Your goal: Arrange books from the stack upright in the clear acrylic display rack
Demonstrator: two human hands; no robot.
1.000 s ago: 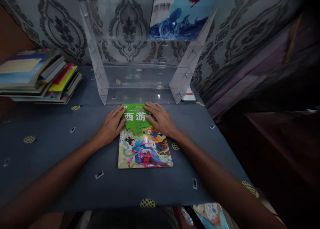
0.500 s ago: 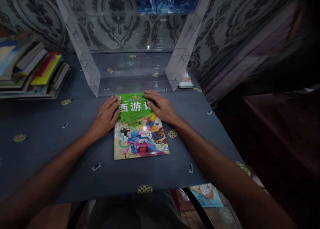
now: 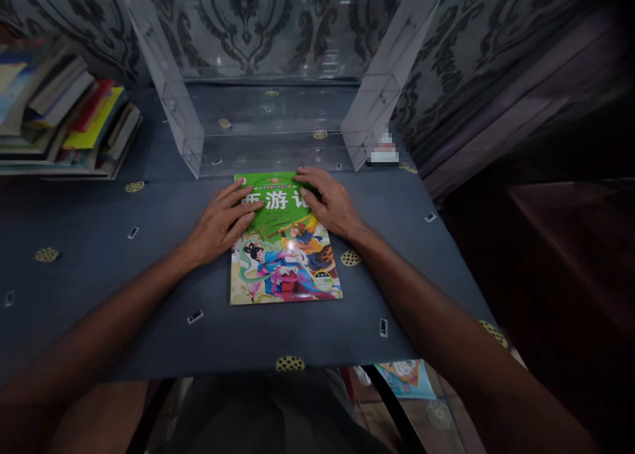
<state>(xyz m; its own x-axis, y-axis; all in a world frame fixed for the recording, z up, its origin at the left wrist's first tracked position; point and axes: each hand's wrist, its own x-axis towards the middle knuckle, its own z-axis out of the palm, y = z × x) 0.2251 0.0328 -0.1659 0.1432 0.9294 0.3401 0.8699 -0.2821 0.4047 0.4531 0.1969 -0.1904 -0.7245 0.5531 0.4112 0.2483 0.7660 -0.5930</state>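
A picture book (image 3: 285, 262) with a green top and colourful cartoon figures lies closed and flat on the table. White Chinese characters run across its upper cover, partly hidden by fingers. My left hand (image 3: 221, 219) rests on the book's upper left side, fingers stretched over the cover and the first character. Across from it, my right hand (image 3: 330, 202) lies over the upper right edge with its fingers extended, covering part of the last character.
A clear acrylic shelf (image 3: 370, 116) stands behind the book against the patterned wall. Stacked books (image 3: 69, 123) sit at the left on the blue-grey tablecloth (image 3: 163, 328). A small blurred-out object (image 3: 384, 151) is beside the shelf. Below the table edge lies a blue printed packet (image 3: 409, 380).
My left hand has slid further onto the cover, its fingers now reaching over the first character. My right hand stays at the upper right edge. The view has tilted slightly downward.
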